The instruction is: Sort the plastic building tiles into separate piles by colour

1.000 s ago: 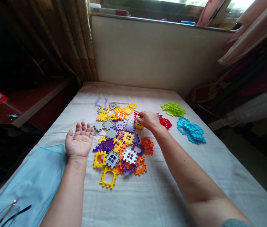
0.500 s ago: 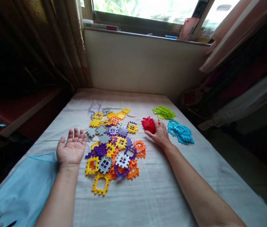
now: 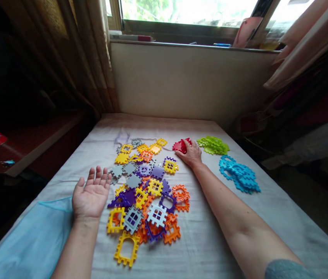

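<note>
My right hand (image 3: 192, 154) is curled over a small stack of red interlocking building tiles (image 3: 182, 145) on the far part of the sheet. Its thumb lies along the near side, while the fingertips are partly hidden behind the tiles. My left hand (image 3: 92, 195) rests palm up with fingers spread, holding nothing. Right beside it spreads a mixed heap of toothed tiles: yellow tiles (image 3: 155, 187), grey tiles (image 3: 133, 219), purple tiles (image 3: 128, 197) and orange tiles (image 3: 172, 229). Some are square window frames or arches.
A pile of lime green tiles (image 3: 213, 145) and a pile of blue tiles (image 3: 239, 174) lie to the right. Light blue cloth (image 3: 47, 232) covers the left edge of the sheeted surface (image 3: 204, 240). Behind are a low wall (image 3: 187, 81) and a window; curtains (image 3: 88, 58) hang at the side.
My right hand has moved away from me with the red tiles, which now lie farther back. My left hand stays open beside the heap. The camera view has shifted slightly.
</note>
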Action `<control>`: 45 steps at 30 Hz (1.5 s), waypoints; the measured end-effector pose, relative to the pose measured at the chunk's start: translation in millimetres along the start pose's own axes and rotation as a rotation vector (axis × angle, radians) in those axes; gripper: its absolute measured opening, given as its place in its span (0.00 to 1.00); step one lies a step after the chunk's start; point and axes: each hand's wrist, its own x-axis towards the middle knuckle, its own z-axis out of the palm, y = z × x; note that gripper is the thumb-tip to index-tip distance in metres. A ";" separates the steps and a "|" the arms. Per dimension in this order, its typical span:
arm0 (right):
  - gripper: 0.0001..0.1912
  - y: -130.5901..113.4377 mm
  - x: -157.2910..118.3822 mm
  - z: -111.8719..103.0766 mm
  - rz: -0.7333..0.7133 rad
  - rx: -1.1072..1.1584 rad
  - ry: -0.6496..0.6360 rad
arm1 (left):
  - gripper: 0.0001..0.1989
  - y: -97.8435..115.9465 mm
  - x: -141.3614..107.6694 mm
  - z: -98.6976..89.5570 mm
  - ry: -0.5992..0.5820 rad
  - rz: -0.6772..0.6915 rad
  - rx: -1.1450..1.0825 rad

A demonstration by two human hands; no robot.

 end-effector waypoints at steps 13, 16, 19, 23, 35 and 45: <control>0.36 -10.3 34.7 14.7 -0.044 0.037 0.187 | 0.13 -2.9 3.5 -4.1 -0.022 0.000 0.008; 0.30 -32.3 23.7 10.4 -0.251 0.035 0.201 | 0.13 -4.1 6.8 -7.9 -0.063 0.004 0.024; 0.29 -74.4 23.5 7.9 -0.359 0.050 0.044 | 0.13 -5.0 8.5 -10.7 -0.092 0.017 0.030; 0.35 -137.1 36.4 10.1 -0.192 0.095 -0.260 | 0.13 -5.1 6.9 -10.3 -0.092 0.015 0.024; 0.30 -206.0 6.0 13.8 -0.484 0.044 -0.554 | 0.15 -8.9 4.7 -8.3 -0.115 0.035 0.087; 0.22 -137.1 -45.5 -34.3 -0.633 0.076 -0.544 | 0.14 -10.7 14.2 -13.6 -0.280 0.229 0.356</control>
